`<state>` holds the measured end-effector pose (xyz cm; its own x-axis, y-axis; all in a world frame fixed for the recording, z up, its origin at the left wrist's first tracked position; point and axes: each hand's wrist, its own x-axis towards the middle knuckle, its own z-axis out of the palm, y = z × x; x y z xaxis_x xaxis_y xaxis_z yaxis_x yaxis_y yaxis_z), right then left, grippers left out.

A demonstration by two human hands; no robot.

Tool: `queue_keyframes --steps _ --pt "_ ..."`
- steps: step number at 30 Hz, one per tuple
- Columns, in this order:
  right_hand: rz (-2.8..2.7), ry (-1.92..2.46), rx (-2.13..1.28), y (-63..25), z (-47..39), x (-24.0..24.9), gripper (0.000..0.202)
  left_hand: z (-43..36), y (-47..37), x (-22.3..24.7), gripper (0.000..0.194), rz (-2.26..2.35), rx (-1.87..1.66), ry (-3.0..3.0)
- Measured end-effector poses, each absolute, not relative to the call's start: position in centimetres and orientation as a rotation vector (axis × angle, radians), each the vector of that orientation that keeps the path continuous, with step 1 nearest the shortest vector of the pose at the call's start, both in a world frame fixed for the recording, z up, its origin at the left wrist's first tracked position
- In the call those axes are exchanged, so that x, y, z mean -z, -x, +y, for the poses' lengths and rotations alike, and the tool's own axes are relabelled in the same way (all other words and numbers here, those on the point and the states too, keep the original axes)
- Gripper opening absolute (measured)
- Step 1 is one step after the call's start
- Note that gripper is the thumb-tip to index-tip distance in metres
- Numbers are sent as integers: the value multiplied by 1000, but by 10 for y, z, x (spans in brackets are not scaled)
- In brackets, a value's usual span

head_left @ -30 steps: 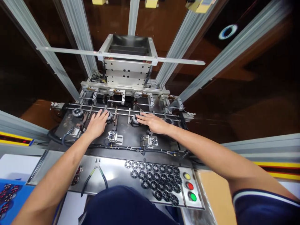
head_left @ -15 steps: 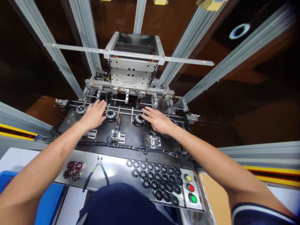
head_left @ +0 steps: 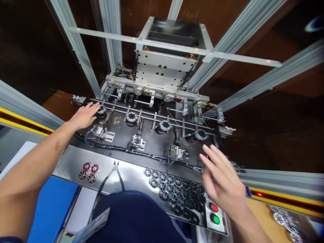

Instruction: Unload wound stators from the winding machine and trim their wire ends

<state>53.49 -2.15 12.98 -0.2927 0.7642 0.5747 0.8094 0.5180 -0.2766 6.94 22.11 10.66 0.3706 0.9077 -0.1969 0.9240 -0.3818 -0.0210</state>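
Observation:
My left hand (head_left: pixel 85 115) has its fingers stretched out at the leftmost round part (head_left: pixel 101 110) in the machine's fixtures; I cannot tell whether they touch. More round silver-and-black parts sit along the same row: one left of centre (head_left: pixel 132 117), one right of centre (head_left: pixel 165 126) and one at the right end (head_left: pixel 200 135). My right hand (head_left: pixel 225 180) is raised at the right, holding nothing, fingers apart. It hovers near the button panel, whose red button (head_left: pixel 214 207) and green button (head_left: pixel 215 219) show below its wrist side.
Diagonal cutters (head_left: pixel 115 168) lie on the metal ledge (head_left: pixel 68 158), between several red-black round parts (head_left: pixel 91 178) and many spoked black parts (head_left: pixel 174 189). Yellow-edged sensor bars (head_left: pixel 283 199) flank the station. A blue surface (head_left: pixel 54 202) is lower left; silver rings (head_left: pixel 278 218) lie lower right.
My left hand has shifted left toward the end fixture. My right hand has pulled back from the right-centre fixture to above the button panel. The camera view has turned and moved closer.

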Motion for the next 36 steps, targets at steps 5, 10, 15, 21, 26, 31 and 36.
queue_keyframes --steps 5,10,15,21,26,31,36 --pt "-2069 1222 -47 -519 -44 -130 67 222 -71 -107 64 1647 380 -2535" --pt "-1923 1321 23 -523 -76 -109 63 228 -85 -144 63 1689 290 -2578" --pt "-1770 1494 274 -544 -109 -89 62 214 -155 -155 61 1471 145 -2738" --pt "-1697 1572 313 -548 -144 -66 58 194 -209 -113 56 1290 251 -2756" --pt "-1595 1776 334 -563 -187 -21 51 197 -209 -98 55 1287 195 -2723" --pt "-1514 1933 435 -579 -223 36 50 199 -212 -110 56 1316 43 -2675" --pt "-1534 2026 398 -571 -244 71 57 146 -213 -136 69 1415 -459 -2656"
